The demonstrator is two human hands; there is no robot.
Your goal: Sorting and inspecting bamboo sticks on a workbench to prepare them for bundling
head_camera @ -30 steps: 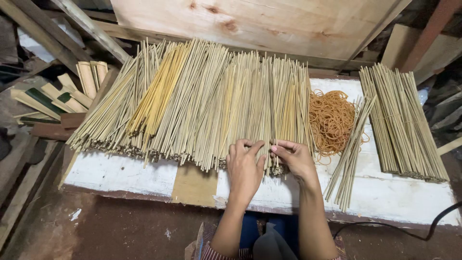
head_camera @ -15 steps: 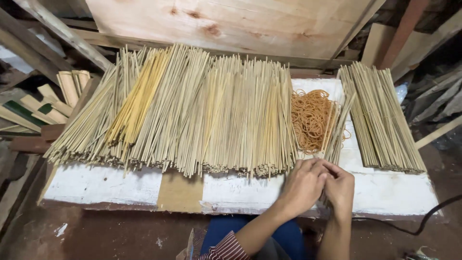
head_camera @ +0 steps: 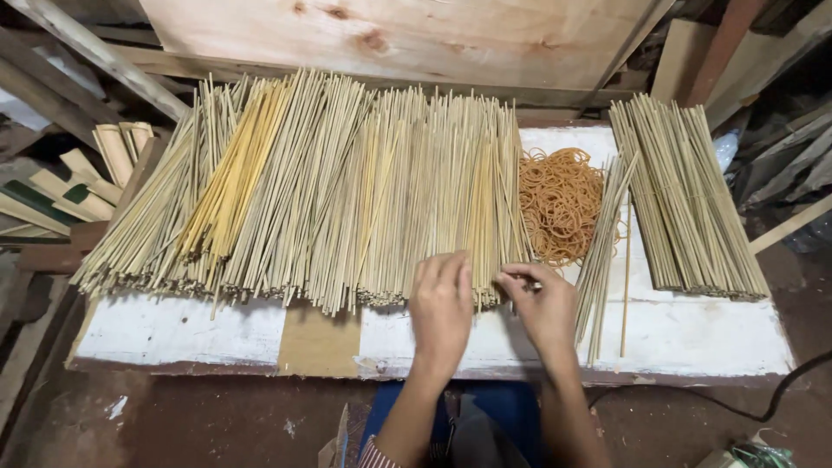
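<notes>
Pale split bamboo offcuts (head_camera: pixel 82 178) lie at the left edge of the frame, beside a white-painted bench (head_camera: pixel 165 329) with a bare brown patch near its front edge. Across the bench's left and middle spreads a wide fan of thin bamboo sticks (head_camera: pixel 347 191), their lower ends ragged along the front; a band of yellower sticks (head_camera: pixel 230 173) runs through the fan's left part. At the lower centre of the frame the left hand (head_camera: pixel 440 308) rests palm down, fingers extended and close together, on the lower ends of the fan's right part; it grips nothing that can be seen. Just beside it the right hand (head_camera: pixel 542 303) has its fingers curled, with thumb and fingertips pinched together at the fan's lower right corner; whether they hold a stick or something else cannot be told. Right of the fan, in the upper middle of the frame, sits a heap of orange rubber bands (head_camera: pixel 561 204). A small loose bunch of sticks (head_camera: pixel 604 251) slants beside it, with one single stick just beyond. At the right lies a separate thick stack of sticks (head_camera: pixel 685 195). A plywood board (head_camera: pixel 407 35) leans along the top.
</notes>
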